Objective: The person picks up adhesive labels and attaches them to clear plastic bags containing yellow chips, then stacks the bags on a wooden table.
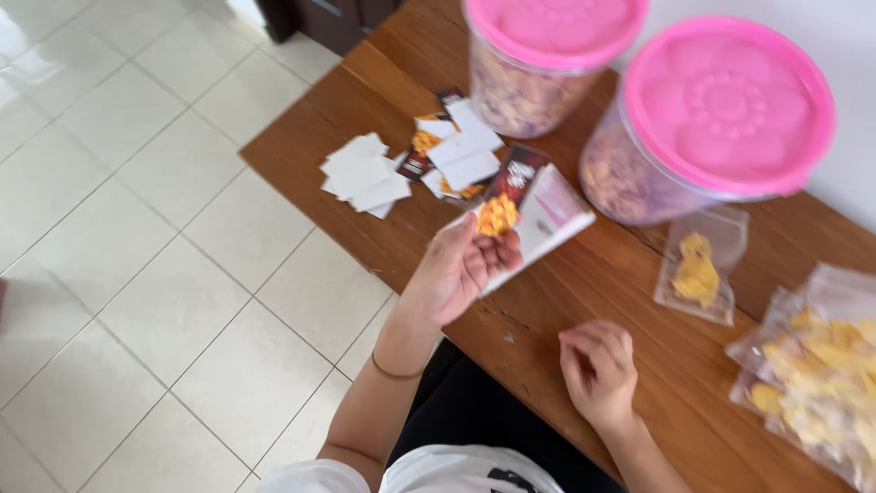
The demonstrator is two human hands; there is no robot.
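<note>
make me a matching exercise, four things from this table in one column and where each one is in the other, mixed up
Things:
1. printed card
2. pile of cards
3. small clear bag of chips
4. right hand

Places:
A. lying flat below the right pink-lidded tub
B. curled, resting on the table
C. held up in the left hand
D. scattered near the table's far corner

Pairs: 1-C, 2-D, 3-A, 4-B

Two pink-lidded jars [707, 119], perhaps snack-filled.

Your left hand [461, 265] is raised, forearm angled up, fingers pinched closed. Your right hand [598, 370] sits lower, fingers loosely curled inward.
</note>
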